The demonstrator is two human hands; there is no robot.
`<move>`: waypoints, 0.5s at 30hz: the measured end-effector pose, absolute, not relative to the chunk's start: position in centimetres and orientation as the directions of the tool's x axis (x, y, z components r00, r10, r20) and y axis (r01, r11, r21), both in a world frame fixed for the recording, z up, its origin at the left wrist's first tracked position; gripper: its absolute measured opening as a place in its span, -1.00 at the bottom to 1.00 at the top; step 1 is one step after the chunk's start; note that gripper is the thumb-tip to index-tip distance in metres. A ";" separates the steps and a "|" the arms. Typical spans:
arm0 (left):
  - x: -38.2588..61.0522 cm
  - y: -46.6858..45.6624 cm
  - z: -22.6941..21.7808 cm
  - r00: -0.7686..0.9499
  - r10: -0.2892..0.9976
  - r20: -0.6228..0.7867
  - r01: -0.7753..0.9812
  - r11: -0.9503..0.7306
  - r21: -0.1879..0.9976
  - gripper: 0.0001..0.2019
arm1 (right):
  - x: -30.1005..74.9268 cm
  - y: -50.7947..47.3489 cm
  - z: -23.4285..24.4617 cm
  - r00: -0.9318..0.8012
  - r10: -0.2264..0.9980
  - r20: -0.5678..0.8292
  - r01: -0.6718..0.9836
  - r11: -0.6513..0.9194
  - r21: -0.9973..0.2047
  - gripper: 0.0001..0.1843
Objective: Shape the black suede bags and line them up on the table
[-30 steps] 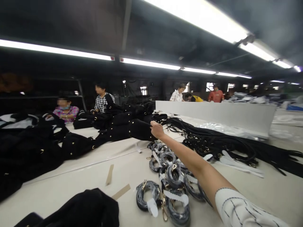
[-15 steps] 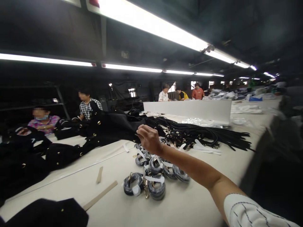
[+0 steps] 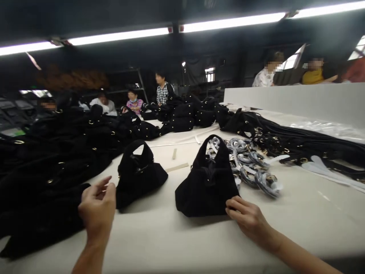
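Fingers of the right hand (image 3: 252,220) curl together at the lower right corner of a black handbag (image 3: 201,196), apparently pinching it; thumb hidden. Bag stands handle-up on the white tabletop (image 3: 159,238); corner grip probably steadies it. Left hand (image 3: 98,205): fingers half-curled, parted, holding nothing, beside a second handbag (image 3: 142,184); contact cannot be told. Left forearm rises steeply; right slants in low from lower right.

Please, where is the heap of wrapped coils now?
In the head view, the heap of wrapped coils lies on the table, right of centre, beside and partly behind the front-right black bag.
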State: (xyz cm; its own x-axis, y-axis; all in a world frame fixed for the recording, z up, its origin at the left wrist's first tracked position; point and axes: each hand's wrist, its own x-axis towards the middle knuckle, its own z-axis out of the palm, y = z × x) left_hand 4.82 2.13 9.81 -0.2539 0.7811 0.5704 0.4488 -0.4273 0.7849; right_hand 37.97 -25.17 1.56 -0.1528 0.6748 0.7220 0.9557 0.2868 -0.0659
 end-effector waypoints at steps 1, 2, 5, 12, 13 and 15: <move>5.9 0.4 10.0 -0.224 0.770 0.598 0.403 -0.485 0.776 -0.67 | 37.8 -25.4 1.1 -0.152 0.688 0.710 0.955 0.288 -0.075 -0.68; 7.2 -1.3 10.3 -0.142 0.785 0.603 0.343 -0.533 0.774 -0.69 | 37.7 -25.5 0.8 -0.148 0.699 0.699 0.953 0.291 -0.090 -0.66; 11.3 -5.3 11.1 0.241 0.802 0.547 0.220 -0.594 0.774 -0.67 | 37.5 -25.5 0.5 -0.102 0.729 0.676 0.944 0.286 -0.166 -0.63; 22.6 -6.7 11.0 0.664 0.674 0.325 0.164 -0.555 0.816 -0.13 | 37.1 -25.7 1.1 -0.015 0.770 0.637 0.897 0.292 -0.331 -0.65; 24.1 -6.4 10.7 0.668 0.690 0.278 0.164 -0.501 0.850 -0.23 | 37.2 -25.8 1.2 -0.014 0.768 0.641 0.891 0.301 -0.341 -0.64; 26.0 -5.7 10.2 0.669 0.716 0.203 0.177 -0.417 0.891 -0.55 | 37.4 -26.0 1.1 -0.011 0.767 0.642 0.873 0.320 -0.367 -0.64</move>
State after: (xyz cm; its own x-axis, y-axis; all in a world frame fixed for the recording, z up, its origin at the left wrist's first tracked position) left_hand 26.02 -5.73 10.24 0.6685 0.7155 0.2027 0.1765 -0.4175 0.8914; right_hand 37.41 -25.98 1.14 -0.0110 0.7669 0.6416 0.8733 0.3199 -0.3674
